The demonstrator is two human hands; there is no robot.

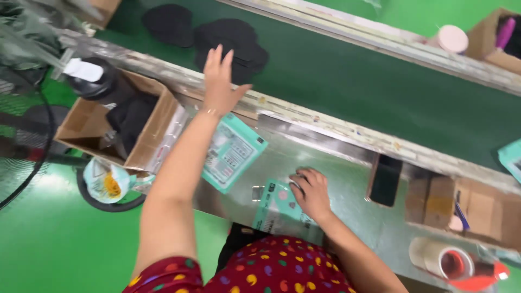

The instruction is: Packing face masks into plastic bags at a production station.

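Observation:
My left hand (pixel 221 81) reaches out over the edge of a green conveyor belt (pixel 347 81), fingers spread, close to a pile of black round pads (pixel 230 38); it holds nothing. My right hand (pixel 309 191) rests palm down on a teal printed pouch (pixel 274 209) lying on the metal worktable (pixel 347 179). A second teal pouch (pixel 233 152) lies under my left forearm at the table's edge.
An open cardboard box (pixel 152 130) with dark items and a black bottle (pixel 95 78) stands at the left. A black phone (pixel 385 179), small cardboard boxes (pixel 467 209) and a tape dispenser (pixel 456 266) sit at the right. A fan (pixel 21 146) is at far left.

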